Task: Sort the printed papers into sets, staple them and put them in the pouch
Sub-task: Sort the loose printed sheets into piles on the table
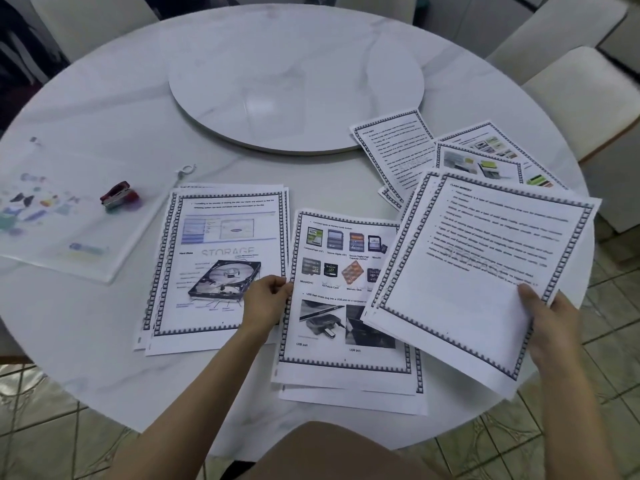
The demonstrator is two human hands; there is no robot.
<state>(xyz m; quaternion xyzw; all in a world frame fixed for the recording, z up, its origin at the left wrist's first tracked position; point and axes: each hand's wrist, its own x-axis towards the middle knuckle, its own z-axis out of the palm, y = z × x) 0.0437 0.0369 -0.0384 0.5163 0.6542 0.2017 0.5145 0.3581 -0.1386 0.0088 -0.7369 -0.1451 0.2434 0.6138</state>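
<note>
The right hand [550,327] holds a thin batch of text sheets [485,271] lifted above the table, thumb on top at the near right corner and the other fingers hidden under the paper. The long axis of this batch runs away from the person and leans a little to the right. The left hand [266,299] lies on the right edge of the hard-disk pile [214,258], its fingers curled and pinching the edge, as it seems; the view is soft there and I cannot tell how many sheets it takes.

Between the two hands lies the memory-card pile [346,299], long axis also pointing away, partly covered by the held batch. Because the held sheets hang just over its right side, the right hand is the nearer one for laying a sheet there. Beyond the right hand more printed pages [398,150] are fanned loosely.

Far left of the left hand is the clear pouch [62,230], with the red stapler [117,197] on it. All rests on a round white marble table [104,133] with a turntable [294,88] in the middle; pale chairs [581,95] and a tiled floor surround it.
</note>
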